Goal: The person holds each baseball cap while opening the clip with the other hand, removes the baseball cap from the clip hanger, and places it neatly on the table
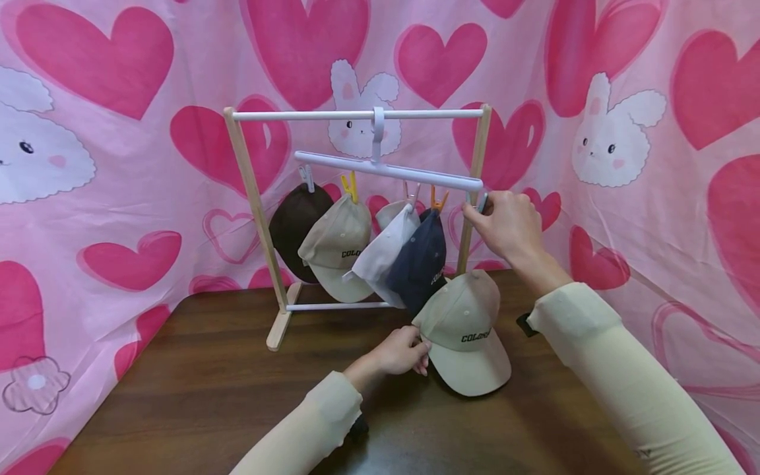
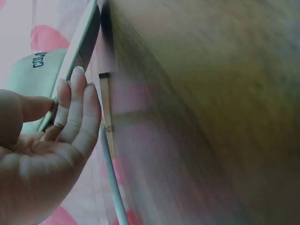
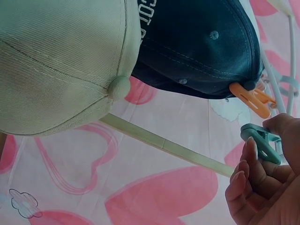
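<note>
- Head view: left hand (image 1: 396,353) grips the khaki cap (image 1: 466,307) at the near side of its brim; left wrist view shows thumb and fingers pinching that edge.
- Khaki cap is held over the tabletop (image 1: 196,382), in front of the foot of the rack's right post (image 1: 481,145); crown up, brim sloping toward the near edge, lettering facing the wearer.
- Right hand (image 1: 507,221) pinches a teal clip (image 3: 254,130) at the right end of the hanger (image 1: 418,175). Cannot tell whether the clip's jaws are parted.
- Crown button sits below the clip, the two well apart.
- Hanger hooks over the rack's top rail (image 1: 285,115), right end dipping. Orange clip (image 1: 438,198) bears the navy cap (image 1: 420,257) close beside; white cap (image 1: 386,254) hangs next, then beige cap (image 1: 338,237) and, at the left end, dark brown cap (image 1: 287,227).
- Step in hand, as I judge it: getting the khaki cap up to the teal clip.
- Done well: steady the clip without dragging the hanger further down; squeeze its arms fully; lift the cap straight up, bringing the crown's top fold squarely between the jaws.
- Keep the crown to the right, off the navy cap; a nudge there could swing the row.
- Ease the pinch slowly, and test the bite before letting go of the brim.
</note>
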A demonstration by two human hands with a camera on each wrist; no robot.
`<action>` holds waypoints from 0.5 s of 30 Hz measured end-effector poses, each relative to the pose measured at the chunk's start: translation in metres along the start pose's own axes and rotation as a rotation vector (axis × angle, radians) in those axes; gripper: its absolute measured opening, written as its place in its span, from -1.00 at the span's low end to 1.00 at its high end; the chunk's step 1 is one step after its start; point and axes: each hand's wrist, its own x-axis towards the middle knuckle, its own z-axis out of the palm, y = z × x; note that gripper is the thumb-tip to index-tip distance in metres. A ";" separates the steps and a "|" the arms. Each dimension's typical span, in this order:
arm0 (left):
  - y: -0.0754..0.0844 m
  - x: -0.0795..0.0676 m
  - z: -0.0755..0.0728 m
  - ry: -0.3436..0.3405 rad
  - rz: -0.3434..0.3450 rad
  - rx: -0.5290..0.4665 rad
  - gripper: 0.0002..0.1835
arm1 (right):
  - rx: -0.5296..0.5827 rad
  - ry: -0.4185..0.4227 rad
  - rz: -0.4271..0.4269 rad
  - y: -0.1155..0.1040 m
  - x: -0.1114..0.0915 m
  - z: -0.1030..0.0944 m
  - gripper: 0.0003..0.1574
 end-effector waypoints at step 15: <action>0.002 0.004 0.005 0.102 -0.092 0.145 -0.68 | 0.001 0.015 -0.007 0.001 -0.001 0.002 -0.48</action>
